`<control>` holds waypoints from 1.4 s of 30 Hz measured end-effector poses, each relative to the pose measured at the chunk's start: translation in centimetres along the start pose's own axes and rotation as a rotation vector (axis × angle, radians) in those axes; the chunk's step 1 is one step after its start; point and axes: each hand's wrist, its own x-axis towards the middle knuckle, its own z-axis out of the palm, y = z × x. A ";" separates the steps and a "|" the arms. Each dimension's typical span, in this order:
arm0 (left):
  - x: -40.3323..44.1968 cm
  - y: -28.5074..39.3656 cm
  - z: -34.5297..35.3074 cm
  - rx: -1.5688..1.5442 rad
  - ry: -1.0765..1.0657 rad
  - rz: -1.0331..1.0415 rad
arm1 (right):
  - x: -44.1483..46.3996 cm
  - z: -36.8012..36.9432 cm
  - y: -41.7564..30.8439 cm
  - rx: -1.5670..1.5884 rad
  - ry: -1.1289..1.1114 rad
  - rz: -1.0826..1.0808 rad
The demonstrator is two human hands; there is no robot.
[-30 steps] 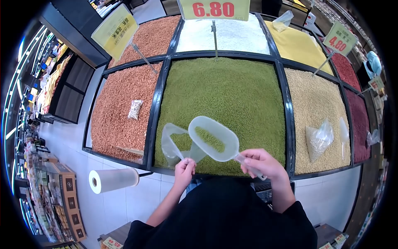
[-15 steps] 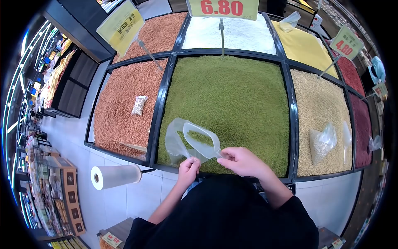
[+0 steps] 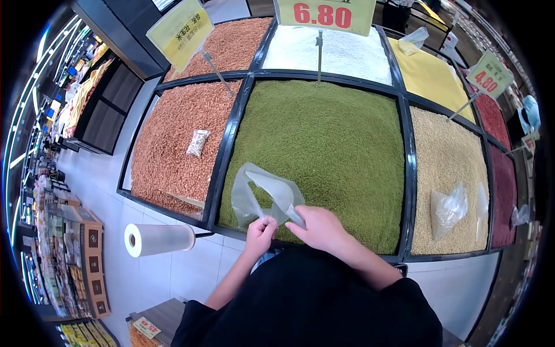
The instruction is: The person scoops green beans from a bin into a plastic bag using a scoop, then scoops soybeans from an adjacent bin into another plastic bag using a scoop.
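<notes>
Over the near edge of the bin of small green beans (image 3: pixel 324 156), probably mung beans, my left hand (image 3: pixel 262 231) pinches the rim of a clear plastic bag (image 3: pixel 245 199). The bag hangs with its mouth spread. My right hand (image 3: pixel 319 228) is closed round the handle of a translucent plastic scoop (image 3: pixel 278 191). The scoop is tilted at the bag's mouth, its front part overlapping the bag. Whether anything lies inside the scoop or bag is hard to make out.
Peanuts (image 3: pixel 173 139) fill the left bin, with a small packet (image 3: pixel 198 143) on top. The right bin of pale grains (image 3: pixel 448 156) holds a filled bag (image 3: pixel 448 211) and another scoop (image 3: pixel 481 211). A plastic bag roll (image 3: pixel 162 239) juts out at front left. Price signs (image 3: pixel 324 16) stand above.
My right hand has turned the scoop over toward the bag and moved slightly left. The scoop's open side no longer faces up. My left hand still grips the bag in nearly the same place.
</notes>
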 end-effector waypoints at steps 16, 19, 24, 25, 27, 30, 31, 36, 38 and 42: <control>0.0 -0.7 0.7 -0.063 0.028 -0.014 | -3.4 0.6 3.3 0.272 0.259 -0.035; 0.1 -1.0 0.7 -0.081 0.017 -0.002 | -4.7 2.7 6.6 0.460 0.426 0.053; 0.2 -1.3 0.8 -0.124 0.029 -0.007 | -5.1 4.4 13.3 0.632 0.785 0.306; 0.1 -1.2 0.8 -0.135 0.031 -0.011 | -5.1 4.0 14.2 0.559 0.795 0.369; 0.1 -1.1 0.9 -0.144 0.027 -0.014 | -5.3 3.5 16.5 0.499 0.844 0.419; -0.2 -1.1 1.0 -0.167 0.057 -0.051 | -5.2 4.2 21.6 0.348 0.952 0.457; -0.3 -1.1 1.0 -0.147 0.056 -0.041 | -5.1 4.0 22.7 0.387 0.978 0.483; -0.7 -1.7 0.8 -0.122 0.040 -0.044 | -4.1 3.7 25.3 0.366 1.033 0.542; -0.8 -1.6 1.1 -0.137 0.055 -0.050 | -3.5 4.6 27.2 0.362 1.026 0.531; -0.9 -1.7 1.1 -0.094 0.037 -0.030 | -2.4 3.8 24.5 0.567 0.977 0.576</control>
